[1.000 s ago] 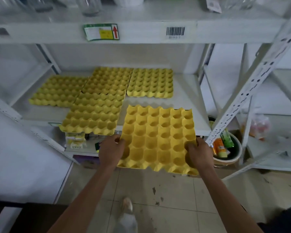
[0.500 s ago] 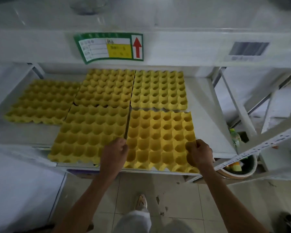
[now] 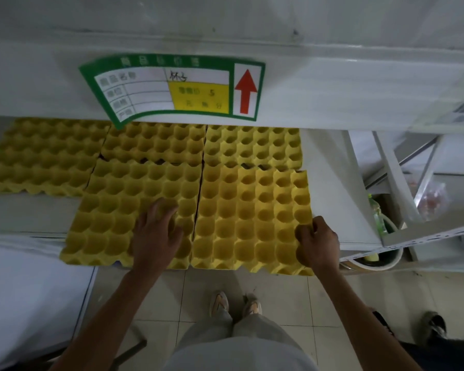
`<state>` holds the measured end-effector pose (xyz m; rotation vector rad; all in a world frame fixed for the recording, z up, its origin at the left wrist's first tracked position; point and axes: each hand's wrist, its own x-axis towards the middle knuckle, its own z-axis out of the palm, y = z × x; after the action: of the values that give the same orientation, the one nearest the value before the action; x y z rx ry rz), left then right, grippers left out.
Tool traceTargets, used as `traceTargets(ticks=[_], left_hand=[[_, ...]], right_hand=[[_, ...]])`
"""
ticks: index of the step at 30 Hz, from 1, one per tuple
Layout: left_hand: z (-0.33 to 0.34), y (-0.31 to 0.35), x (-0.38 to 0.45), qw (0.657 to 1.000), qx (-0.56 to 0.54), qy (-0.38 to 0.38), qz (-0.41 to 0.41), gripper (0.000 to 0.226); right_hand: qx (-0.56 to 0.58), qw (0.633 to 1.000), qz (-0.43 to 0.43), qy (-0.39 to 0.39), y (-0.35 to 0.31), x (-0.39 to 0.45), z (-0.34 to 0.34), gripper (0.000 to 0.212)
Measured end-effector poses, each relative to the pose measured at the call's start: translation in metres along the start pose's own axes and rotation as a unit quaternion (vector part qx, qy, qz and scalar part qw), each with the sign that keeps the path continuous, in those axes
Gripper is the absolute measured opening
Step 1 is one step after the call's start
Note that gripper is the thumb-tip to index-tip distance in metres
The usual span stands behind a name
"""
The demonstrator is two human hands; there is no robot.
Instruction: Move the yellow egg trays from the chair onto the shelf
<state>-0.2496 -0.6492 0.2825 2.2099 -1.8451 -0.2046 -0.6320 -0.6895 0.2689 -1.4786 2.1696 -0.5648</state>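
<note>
Several yellow egg trays lie flat on the white shelf (image 3: 330,188). The front right tray (image 3: 249,218) rests on the shelf with its front edge overhanging. My right hand (image 3: 318,242) pinches that tray's right front edge. My left hand (image 3: 156,231) lies flat, fingers spread, on the front middle tray (image 3: 113,218), just left of the seam between the two trays. Two more trays (image 3: 156,143) (image 3: 252,145) sit behind them, and another (image 3: 40,156) at the far left. The chair is out of view.
The upper shelf's front edge with a green price label (image 3: 172,87) hangs close above the trays. A slanted white shelf post (image 3: 394,178) and a bucket with bottles (image 3: 378,253) stand at the right. My feet (image 3: 233,303) are on the tiled floor below; another person's shoe (image 3: 434,325) is at lower right.
The front right tray went from held in the air to lying on the shelf beside the others. My left hand let go of it and moved onto the neighbouring tray. The view came closer.
</note>
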Motion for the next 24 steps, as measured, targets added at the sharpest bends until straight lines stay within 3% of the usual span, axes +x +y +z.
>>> traceTargets(ticks=[7, 16, 24], left_hand=[[0.000, 0.002, -0.003, 1.000, 0.003, -0.005, 0.000, 0.056], [-0.008, 0.011, -0.004, 0.999, 0.020, -0.027, -0.018, 0.055], [-0.046, 0.053, -0.043, 0.991, 0.073, -0.022, -0.107, 0.056]], right_hand=[[-0.101, 0.991, -0.081, -0.027, 0.004, 0.013, -0.010, 0.021], [-0.161, 0.978, -0.087, -0.095, -0.004, 0.020, -0.028, 0.025], [-0.187, 0.961, -0.126, -0.161, 0.004, 0.008, -0.064, 0.063]])
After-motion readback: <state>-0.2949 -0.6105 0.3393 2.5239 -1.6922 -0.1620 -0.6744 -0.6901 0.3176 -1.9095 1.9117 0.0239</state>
